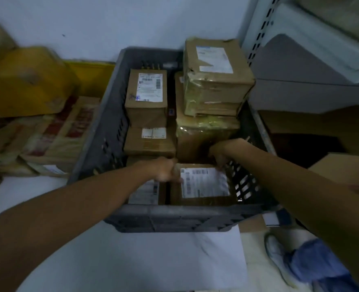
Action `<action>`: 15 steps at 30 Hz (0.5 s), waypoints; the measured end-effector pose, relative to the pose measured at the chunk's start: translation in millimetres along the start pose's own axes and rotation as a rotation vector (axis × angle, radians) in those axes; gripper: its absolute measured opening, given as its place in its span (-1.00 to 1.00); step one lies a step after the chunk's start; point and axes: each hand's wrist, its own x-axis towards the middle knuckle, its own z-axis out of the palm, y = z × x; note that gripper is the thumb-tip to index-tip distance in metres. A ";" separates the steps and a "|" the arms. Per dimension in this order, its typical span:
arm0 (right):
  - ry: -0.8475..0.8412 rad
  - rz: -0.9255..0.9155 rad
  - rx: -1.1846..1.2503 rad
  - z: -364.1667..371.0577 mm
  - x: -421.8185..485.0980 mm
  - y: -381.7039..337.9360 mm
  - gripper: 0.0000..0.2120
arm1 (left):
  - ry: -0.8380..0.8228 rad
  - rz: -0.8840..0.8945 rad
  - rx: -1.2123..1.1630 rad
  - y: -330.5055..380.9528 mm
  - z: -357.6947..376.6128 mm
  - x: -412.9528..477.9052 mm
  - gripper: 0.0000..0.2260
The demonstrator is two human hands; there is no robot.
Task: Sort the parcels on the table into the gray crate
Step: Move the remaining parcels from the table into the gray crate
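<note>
Head view: both hands reach into the gray crate (174,218) and grip one parcel (206,186) between them. The left hand (165,169) curls over its left edge and the right hand (220,153) pinches its far right corner. It lies label up, long axis running hand to hand. Fingertips are hidden and the label print is blurred.

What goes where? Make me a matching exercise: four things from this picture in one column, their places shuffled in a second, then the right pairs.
Things:
1. yellow parcel
2. labelled parcel
3. taped box
4. white shoe

Places:
A. top of the stack, far right of the gray crate
B. on the floor, lower right
C. outside the crate, to its left
D. near right corner of the crate, gripped by the left hand and right hand

Pairs: 1-C, 2-D, 3-A, 4-B
</note>
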 end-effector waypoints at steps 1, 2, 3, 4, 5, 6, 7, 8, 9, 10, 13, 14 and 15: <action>0.013 -0.012 -0.046 2.1 6.3 -1.0 -0.68 | 0.014 0.040 0.084 -2.8 1.8 0.3 -0.49; 0.018 -0.023 -0.092 3.7 11.5 -2.0 -0.69 | 0.032 0.088 0.194 -3.8 3.5 0.2 -0.43; 0.019 -0.036 -0.117 4.4 14.4 -3.0 -0.72 | 0.062 0.135 0.318 -3.1 4.5 0.1 -0.39; 0.012 -0.044 -0.115 4.6 16.6 -3.2 -0.73 | 0.090 0.169 0.421 -0.5 5.3 -0.8 -0.34; 0.006 -0.053 -0.109 4.7 18.9 -2.7 -0.74 | 0.098 0.187 0.491 1.1 6.6 -0.7 -0.30; 0.006 -0.063 -0.109 4.7 20.9 -2.0 -0.75 | 0.082 0.188 0.510 1.9 7.7 0.2 -0.25; 0.009 -0.071 -0.108 5.6 22.0 -1.6 -0.75 | 0.042 0.182 0.492 0.4 8.9 1.8 -0.21; 0.018 -0.077 -0.109 6.9 24.1 -1.1 -0.77 | 0.003 0.176 0.467 0.4 8.8 1.9 -0.18; 0.031 -0.079 -0.118 8.0 25.2 -0.8 -0.78 | -0.018 0.181 0.449 -1.2 7.5 2.7 -0.16; 0.038 -0.075 -0.131 8.6 24.9 -1.1 -0.78 | -0.025 0.195 0.453 -1.4 5.5 2.5 -0.16; -0.011 -0.059 -0.114 6.6 20.5 -3.5 -0.73 | -0.067 0.237 0.380 -3.8 0.7 4.5 -0.27; -0.066 -0.055 -0.095 6.7 17.8 -5.2 -0.71 | -0.088 0.250 0.343 -3.5 -0.8 3.6 -0.34; -0.119 -0.051 -0.085 7.6 14.5 -7.0 -0.69 | -0.106 0.263 0.310 -2.6 -2.2 1.7 -0.41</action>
